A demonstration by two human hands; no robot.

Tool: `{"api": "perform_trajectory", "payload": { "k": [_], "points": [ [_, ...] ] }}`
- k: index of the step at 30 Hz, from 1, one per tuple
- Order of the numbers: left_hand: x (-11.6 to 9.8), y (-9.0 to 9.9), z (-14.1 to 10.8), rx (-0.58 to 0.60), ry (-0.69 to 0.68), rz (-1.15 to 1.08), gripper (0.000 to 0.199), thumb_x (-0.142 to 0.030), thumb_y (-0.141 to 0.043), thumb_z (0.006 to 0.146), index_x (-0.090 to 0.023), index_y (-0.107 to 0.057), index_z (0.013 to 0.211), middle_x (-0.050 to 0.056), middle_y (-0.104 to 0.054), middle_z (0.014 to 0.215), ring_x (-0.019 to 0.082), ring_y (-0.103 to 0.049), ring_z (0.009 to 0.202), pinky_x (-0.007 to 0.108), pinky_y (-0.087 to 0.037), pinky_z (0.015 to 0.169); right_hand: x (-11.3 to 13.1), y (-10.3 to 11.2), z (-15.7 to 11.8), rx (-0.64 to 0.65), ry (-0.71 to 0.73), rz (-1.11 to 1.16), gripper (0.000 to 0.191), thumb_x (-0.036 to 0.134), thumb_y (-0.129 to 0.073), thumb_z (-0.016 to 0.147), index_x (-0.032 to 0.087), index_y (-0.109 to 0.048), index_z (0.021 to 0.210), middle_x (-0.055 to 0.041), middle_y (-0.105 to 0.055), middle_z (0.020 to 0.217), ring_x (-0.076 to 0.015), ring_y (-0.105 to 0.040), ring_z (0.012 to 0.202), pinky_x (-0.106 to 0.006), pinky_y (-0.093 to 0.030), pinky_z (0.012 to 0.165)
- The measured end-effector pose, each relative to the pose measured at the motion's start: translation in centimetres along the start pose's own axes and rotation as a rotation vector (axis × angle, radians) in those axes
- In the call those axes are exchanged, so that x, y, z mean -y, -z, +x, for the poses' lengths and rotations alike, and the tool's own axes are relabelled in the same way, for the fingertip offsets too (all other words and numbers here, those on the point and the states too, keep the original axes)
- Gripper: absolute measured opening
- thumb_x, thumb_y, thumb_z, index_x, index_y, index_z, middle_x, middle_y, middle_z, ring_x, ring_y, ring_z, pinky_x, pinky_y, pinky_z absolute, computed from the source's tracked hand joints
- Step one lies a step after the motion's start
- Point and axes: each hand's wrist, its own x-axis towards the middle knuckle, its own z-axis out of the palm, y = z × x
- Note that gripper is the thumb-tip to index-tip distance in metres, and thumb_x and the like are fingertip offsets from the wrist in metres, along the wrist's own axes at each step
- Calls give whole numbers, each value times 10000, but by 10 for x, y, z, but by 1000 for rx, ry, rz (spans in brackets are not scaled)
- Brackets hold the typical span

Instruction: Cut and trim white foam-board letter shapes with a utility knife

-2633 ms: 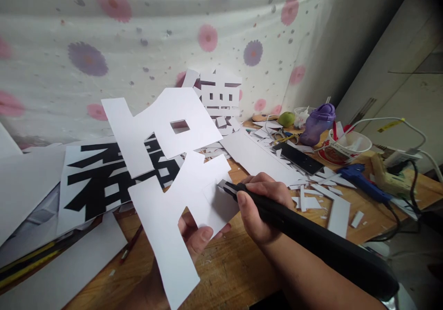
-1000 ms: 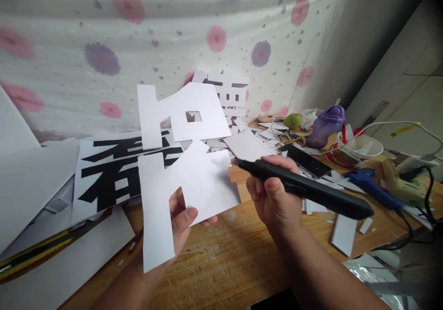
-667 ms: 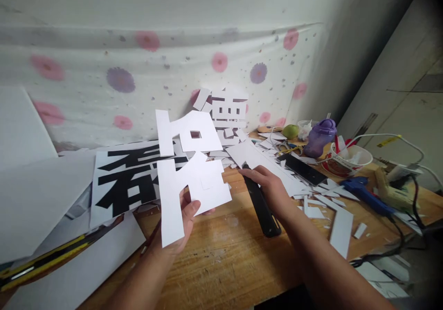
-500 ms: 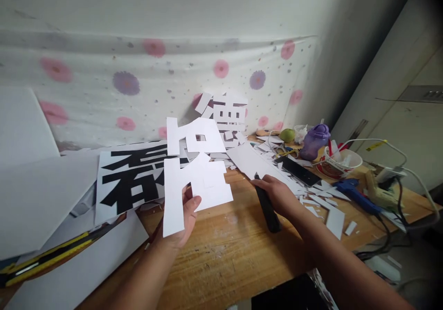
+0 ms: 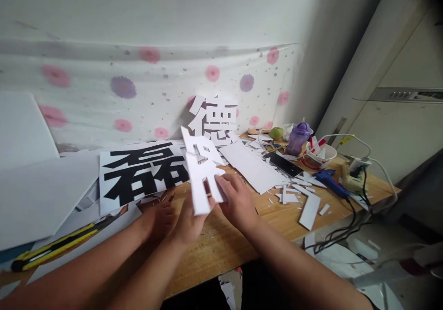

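A white cut-out board piece (image 5: 200,176) with openings in it is held up, tilted, over the wooden table. My left hand (image 5: 190,222) grips its lower end from below. The fingers of my right hand (image 5: 239,201) close on its lower right edge. Left of my hands, a sheet printed with a large black character (image 5: 136,176) lies on the table. Another bare hand (image 5: 162,220), on an arm reaching in from the lower left, rests near that sheet's lower edge. The black knife is not visible.
A white cut-out character (image 5: 218,118) leans against the flowered sheet. A yellow-black cutter (image 5: 57,247) lies left. On the right are a white board (image 5: 252,167), scraps, a phone (image 5: 284,163), a purple bottle (image 5: 299,137), a tub (image 5: 320,157) and a blue glue gun (image 5: 332,183) with cables.
My right hand has moved left from the black knife onto the cut-out. The piece has turned to a steeper angle. Another arm now shows at the lower left, and the view has shifted.
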Motion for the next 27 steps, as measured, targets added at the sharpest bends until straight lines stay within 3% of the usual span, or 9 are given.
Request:
{"api": "perform_trajectory", "payload": {
  "k": [2,4,8,11,15,18,20,23,27],
  "points": [
    [-8,-4,-6,174,-28,114,598,-306,-797,701,-261,-613,1269,107,-563,1381,339,-482,1300,502,-361,1114,-5,-1,-3,-150,-143,186,305,202,-544,873,230,-658,1155,-118,-678,1085,-252,-629,983,-432,-513,876],
    [-11,-9,-11,213,-89,233,662,-297,-774,735,-285,-535,1352,99,-463,1472,315,-383,1379,494,-271,1163,-8,2,-4,-288,-366,454,202,264,-576,871,232,-686,1038,-89,-703,1025,-239,-645,950,-422,-510,878],
    [-3,-15,-19,-276,-5,61,525,-381,-780,742,-290,-574,1216,72,-529,1341,265,-415,1345,490,-249,1165,-5,12,-6,-387,-832,1118,262,341,-757,709,195,-668,908,-41,-721,868,-198,-652,737,-348,-539,695],
    [1,-18,-25,-343,159,-149,462,-452,-754,755,-264,-569,1135,54,-579,1160,263,-566,1171,538,-378,1071,2,18,-9,-386,-988,1380,355,292,-824,598,192,-651,891,-4,-703,788,-161,-615,630,-277,-506,549],
    [-1,-25,-38,-336,139,-380,376,-405,-779,737,-258,-575,1016,4,-638,1002,197,-645,987,466,-444,1017,7,22,-12,-383,-1082,1494,349,250,-827,577,195,-644,869,18,-695,742,-155,-613,609,-266,-504,532],
    [0,-31,-49,-373,8,-369,281,-398,-754,771,-252,-562,916,-14,-663,983,173,-650,939,409,-490,944,9,23,-14,-329,-1081,1576,353,240,-829,573,187,-653,875,-8,-730,796,-170,-643,623,-280,-517,560],
    [2,-33,-53,-299,-17,-315,336,-415,-777,738,-256,-595,972,6,-665,1075,192,-632,1007,381,-502,926,12,22,-16,-273,-1051,1627,363,268,-831,589,183,-665,899,-31,-750,849,-186,-664,646,-289,-523,574],
    [2,-34,-55,-151,61,-202,567,-434,-836,643,-235,-625,1131,69,-662,1177,260,-609,1096,391,-497,950,18,20,-20,-161,-1020,1668,396,290,-850,586,166,-684,924,-48,-759,844,-196,-680,668,-295,-531,609],
    [-1,-34,-53,-208,146,-86,526,-416,-800,699,-203,-654,1156,81,-713,1080,282,-631,1072,418,-493,969,20,16,-22,-15,-1016,1574,408,250,-878,538,149,-714,897,-50,-761,840,-178,-681,693,-292,-537,668]
  ]
}}
